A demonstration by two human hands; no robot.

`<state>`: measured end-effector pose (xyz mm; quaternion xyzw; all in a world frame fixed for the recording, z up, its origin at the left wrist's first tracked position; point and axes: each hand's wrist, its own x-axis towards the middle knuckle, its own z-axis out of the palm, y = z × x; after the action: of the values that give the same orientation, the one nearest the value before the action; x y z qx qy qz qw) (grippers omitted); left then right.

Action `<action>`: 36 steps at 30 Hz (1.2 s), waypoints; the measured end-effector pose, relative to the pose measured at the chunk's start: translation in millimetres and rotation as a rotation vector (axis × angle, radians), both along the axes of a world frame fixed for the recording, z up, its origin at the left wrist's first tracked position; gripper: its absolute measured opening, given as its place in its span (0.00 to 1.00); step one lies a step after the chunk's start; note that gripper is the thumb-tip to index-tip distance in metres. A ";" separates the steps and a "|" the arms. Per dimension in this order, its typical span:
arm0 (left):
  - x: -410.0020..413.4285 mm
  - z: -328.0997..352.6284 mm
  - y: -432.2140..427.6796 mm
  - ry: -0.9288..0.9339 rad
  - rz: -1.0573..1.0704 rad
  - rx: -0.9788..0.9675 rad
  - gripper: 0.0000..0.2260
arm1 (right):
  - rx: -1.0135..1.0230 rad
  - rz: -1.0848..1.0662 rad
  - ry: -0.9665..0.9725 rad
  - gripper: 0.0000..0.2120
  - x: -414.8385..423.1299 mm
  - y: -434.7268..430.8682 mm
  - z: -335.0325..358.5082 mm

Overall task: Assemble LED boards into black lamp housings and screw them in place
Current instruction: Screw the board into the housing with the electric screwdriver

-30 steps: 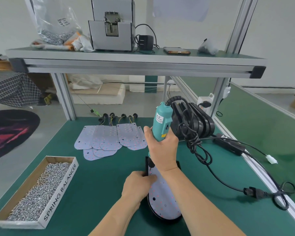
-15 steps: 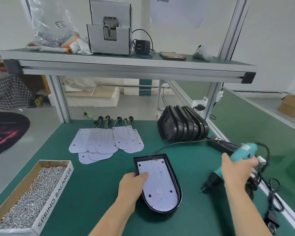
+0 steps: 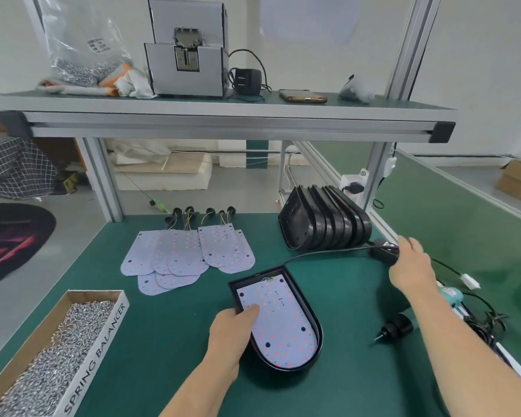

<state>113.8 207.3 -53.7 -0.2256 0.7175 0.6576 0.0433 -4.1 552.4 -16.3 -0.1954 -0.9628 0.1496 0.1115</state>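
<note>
A black lamp housing (image 3: 318,341) lies flat on the green mat with a white LED board (image 3: 278,320) seated inside it. My left hand (image 3: 233,329) rests on the housing's left edge, thumb pressing on the board. My right hand (image 3: 412,264) hovers empty, fingers apart, near the stack of black housings (image 3: 325,221) and a black power adapter (image 3: 384,252). The teal electric screwdriver (image 3: 403,322) lies on the mat under my right forearm, bit pointing left. Several loose LED boards (image 3: 190,254) with wires are spread further back.
A cardboard box (image 3: 103,335) marked SPRING BALANCER holds many screws at front left. The screwdriver's black cable (image 3: 481,322) is tangled along the table's right edge. An overhead shelf (image 3: 223,121) carries a screw feeder (image 3: 187,55), a phone and a bag of screws.
My right hand took the screwdriver off the board, carried it right, laid it on the mat and let go. It has since moved up toward the housing stack. The left hand stayed on the housing.
</note>
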 end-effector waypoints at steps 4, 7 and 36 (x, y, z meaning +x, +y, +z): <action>-1.2 0.2 -1.1 -0.012 0.003 -0.004 0.08 | 0.110 0.072 -0.086 0.22 -22.9 15.3 -1.0; -3.2 -2.5 -1.0 -0.014 0.007 -0.014 0.10 | 0.099 0.104 0.024 0.15 -25.2 19.9 -4.4; 2.0 3.5 1.6 -0.040 -0.016 -0.083 0.12 | -0.081 0.218 0.600 0.05 39.0 -26.7 44.2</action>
<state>115.8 208.9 -50.2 -0.2345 0.7449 0.6223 0.0537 34.9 525.7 27.9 -0.0427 -0.8955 0.2500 0.3657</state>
